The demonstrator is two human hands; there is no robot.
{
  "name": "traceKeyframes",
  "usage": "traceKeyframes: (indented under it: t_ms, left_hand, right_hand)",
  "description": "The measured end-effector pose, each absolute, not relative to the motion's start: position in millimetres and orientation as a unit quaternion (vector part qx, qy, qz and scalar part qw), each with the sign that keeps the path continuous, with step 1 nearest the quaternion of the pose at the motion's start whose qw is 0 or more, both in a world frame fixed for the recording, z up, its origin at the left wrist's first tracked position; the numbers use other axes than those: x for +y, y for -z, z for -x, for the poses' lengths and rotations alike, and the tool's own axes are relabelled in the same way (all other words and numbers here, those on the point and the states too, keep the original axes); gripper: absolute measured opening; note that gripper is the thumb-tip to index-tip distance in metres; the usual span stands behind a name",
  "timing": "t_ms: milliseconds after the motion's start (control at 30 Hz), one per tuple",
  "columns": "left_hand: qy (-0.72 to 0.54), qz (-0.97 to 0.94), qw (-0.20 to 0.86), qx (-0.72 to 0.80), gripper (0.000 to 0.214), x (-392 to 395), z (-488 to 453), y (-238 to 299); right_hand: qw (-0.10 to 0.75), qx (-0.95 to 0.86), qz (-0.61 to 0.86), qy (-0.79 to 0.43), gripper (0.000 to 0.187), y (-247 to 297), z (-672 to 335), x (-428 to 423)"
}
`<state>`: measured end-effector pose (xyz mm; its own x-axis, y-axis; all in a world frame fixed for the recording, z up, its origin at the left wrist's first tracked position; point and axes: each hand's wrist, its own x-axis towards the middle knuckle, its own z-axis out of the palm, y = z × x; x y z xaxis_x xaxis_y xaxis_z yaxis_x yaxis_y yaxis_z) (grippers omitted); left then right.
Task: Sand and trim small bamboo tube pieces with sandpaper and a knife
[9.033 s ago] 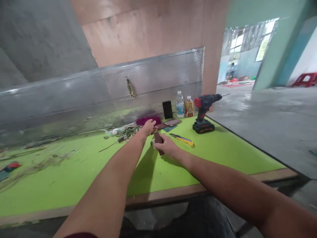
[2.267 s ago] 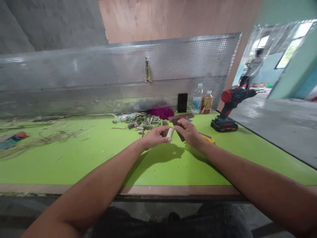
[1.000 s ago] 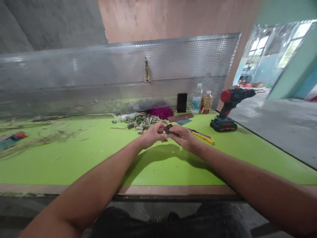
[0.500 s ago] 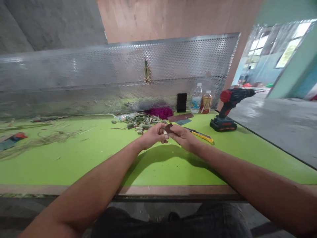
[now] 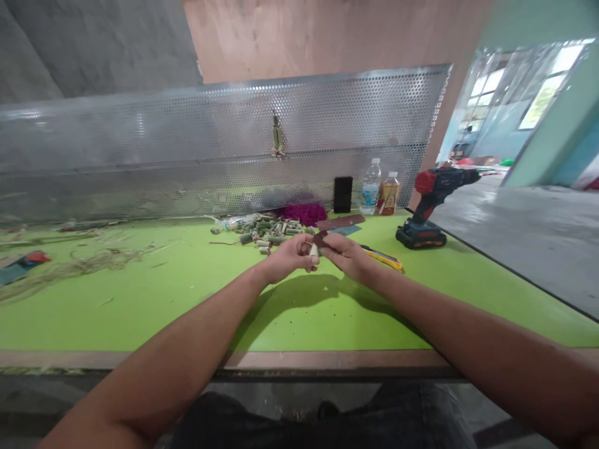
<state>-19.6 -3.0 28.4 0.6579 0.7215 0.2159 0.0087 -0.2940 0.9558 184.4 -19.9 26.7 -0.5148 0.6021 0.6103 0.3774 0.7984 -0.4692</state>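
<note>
Between the thumb and fingers of my left hand [image 5: 294, 257] is a short pale piece of plant stem [image 5: 314, 250], its light end showing. My right hand [image 5: 347, 254] pinches a folded brown strip of sandpaper [image 5: 321, 238], which lies against the top of the stem piece. Both hands are closed and held just above the green tabletop [image 5: 187, 305]. Behind my left hand lies a heap of short green stem pieces [image 5: 264, 226]. A yellow utility knife [image 5: 386, 257] rests beside my right wrist, partly hidden by the hand.
A cordless drill [image 5: 428, 206] stands at the right. Along the back are a black phone [image 5: 343, 194], a water bottle [image 5: 370, 187], a tea-coloured bottle [image 5: 389, 194], purple fibre [image 5: 306, 214] and flat sandpaper sheets [image 5: 340, 222]. Loose fibres [image 5: 88, 265] lie left. A perforated metal panel [image 5: 163, 143] rises behind.
The brown sandpaper has shifted slightly along the stem piece, and more of the stem's pale end now shows. Both hands stay in nearly the same place.
</note>
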Motion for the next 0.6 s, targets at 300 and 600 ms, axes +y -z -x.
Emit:
traceKeyframes:
  t_ms: [300,600]
  left_hand:
    - [-0.347,-0.733,0.539,0.229,0.042,-4,21,-26]
    - [-0.383,-0.681,0.593,0.195,0.046,-2,17,-24]
  right_hand:
    - [0.488,-0.786,0.354,-0.138,0.024,-27,-188,-17]
    - [0.52,-0.767,0.307,-0.218,0.016,-22,-183,-27]
